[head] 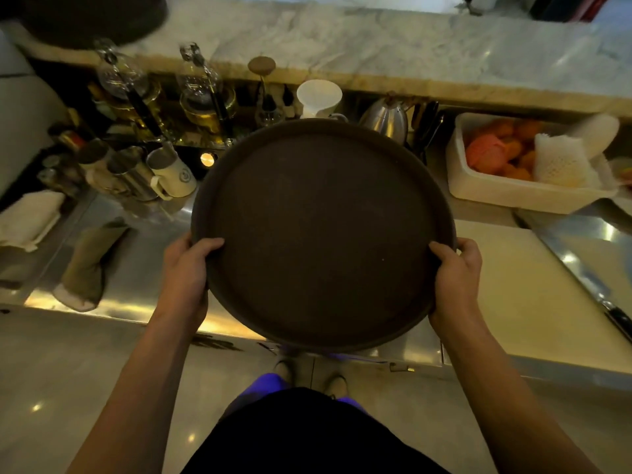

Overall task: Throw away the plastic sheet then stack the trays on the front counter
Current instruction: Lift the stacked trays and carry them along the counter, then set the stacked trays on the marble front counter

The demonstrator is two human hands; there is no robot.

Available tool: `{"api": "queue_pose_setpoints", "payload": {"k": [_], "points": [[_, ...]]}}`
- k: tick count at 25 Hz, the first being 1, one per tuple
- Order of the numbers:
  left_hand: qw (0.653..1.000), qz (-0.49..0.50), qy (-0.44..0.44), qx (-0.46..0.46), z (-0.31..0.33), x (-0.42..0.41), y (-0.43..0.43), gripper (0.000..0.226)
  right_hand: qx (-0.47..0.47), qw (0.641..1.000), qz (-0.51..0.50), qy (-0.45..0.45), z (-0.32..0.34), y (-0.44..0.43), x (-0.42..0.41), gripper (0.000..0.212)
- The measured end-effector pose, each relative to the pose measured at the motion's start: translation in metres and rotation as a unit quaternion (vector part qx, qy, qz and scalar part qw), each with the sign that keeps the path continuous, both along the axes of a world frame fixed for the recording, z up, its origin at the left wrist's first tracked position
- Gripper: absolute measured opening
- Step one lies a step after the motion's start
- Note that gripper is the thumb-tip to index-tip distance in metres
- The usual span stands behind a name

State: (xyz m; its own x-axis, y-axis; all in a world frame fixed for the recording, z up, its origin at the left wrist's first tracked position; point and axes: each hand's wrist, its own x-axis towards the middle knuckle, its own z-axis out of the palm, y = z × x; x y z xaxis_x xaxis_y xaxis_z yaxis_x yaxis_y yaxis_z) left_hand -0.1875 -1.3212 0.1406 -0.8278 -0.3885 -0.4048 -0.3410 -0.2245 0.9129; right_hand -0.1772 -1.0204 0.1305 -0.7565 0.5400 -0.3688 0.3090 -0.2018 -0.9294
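A large round dark brown tray [321, 234] is held level in the air above the steel work surface, bare on top. My left hand [186, 271] grips its left rim with the thumb lying over the edge. My right hand [455, 275] grips the right rim the same way. Beyond it runs the raised marble front counter [393, 46]. On that counter's far left corner rests another dark round tray [92, 18], partly cut off by the frame. No plastic sheet is in view.
Under the marble ledge stand glass siphon brewers [119, 80], a white dripper [319, 95], a steel kettle [386, 119] and metal pitchers [136, 169]. A white tub of oranges [513, 162] sits at right, a cutting board [523, 289] and knife [612, 309] nearer. Folded cloths lie at left.
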Motion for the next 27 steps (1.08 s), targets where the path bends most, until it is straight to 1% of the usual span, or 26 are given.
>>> {"api": "queue_pose_setpoints", "payload": {"k": [3, 4, 7, 8, 12, 16, 19, 20, 22, 24, 27], "points": [[0.999, 0.029, 0.036, -0.011, 0.027, -0.001, -0.009, 0.032, -0.022, 0.999, 0.014, 0.020, 0.026, -0.009, -0.013, 0.011], [0.998, 0.035, 0.047, -0.015, 0.037, -0.002, -0.014, 0.033, -0.029, 0.999, 0.022, 0.027, 0.038, -0.014, -0.018, 0.013], [0.996, 0.048, 0.071, -0.021, 0.064, -0.011, -0.037, 0.017, -0.042, 0.997, 0.044, 0.051, 0.069, -0.033, -0.037, 0.028], [0.995, 0.051, 0.083, -0.023, 0.072, -0.017, -0.045, 0.014, -0.037, 0.996, 0.052, 0.060, 0.078, -0.041, -0.044, 0.029], [0.991, 0.066, 0.110, -0.036, 0.098, -0.048, -0.085, 0.017, -0.002, 0.994, 0.071, 0.081, 0.108, -0.084, -0.079, 0.029], [0.991, 0.056, 0.120, -0.036, 0.115, -0.092, -0.143, 0.015, 0.011, 0.995, 0.062, 0.083, 0.132, -0.143, -0.124, 0.033], [0.991, 0.052, 0.125, -0.016, 0.128, -0.134, -0.196, 0.021, 0.032, 0.995, 0.057, 0.081, 0.146, -0.195, -0.163, 0.032], [0.990, 0.048, 0.128, -0.021, 0.132, -0.146, -0.208, 0.021, 0.036, 0.995, 0.048, 0.079, 0.150, -0.208, -0.174, 0.031], [0.990, 0.035, 0.128, -0.045, 0.143, -0.174, -0.238, 0.017, 0.042, 0.996, 0.039, 0.074, 0.159, -0.238, -0.201, 0.032], [0.989, 0.039, 0.135, -0.039, 0.155, -0.201, -0.269, 0.010, 0.049, 0.995, 0.042, 0.072, 0.169, -0.266, -0.230, 0.032], [0.988, 0.044, 0.145, -0.044, 0.164, -0.253, -0.311, 0.008, 0.066, 0.992, 0.047, 0.097, 0.183, -0.307, -0.282, 0.027]]}}
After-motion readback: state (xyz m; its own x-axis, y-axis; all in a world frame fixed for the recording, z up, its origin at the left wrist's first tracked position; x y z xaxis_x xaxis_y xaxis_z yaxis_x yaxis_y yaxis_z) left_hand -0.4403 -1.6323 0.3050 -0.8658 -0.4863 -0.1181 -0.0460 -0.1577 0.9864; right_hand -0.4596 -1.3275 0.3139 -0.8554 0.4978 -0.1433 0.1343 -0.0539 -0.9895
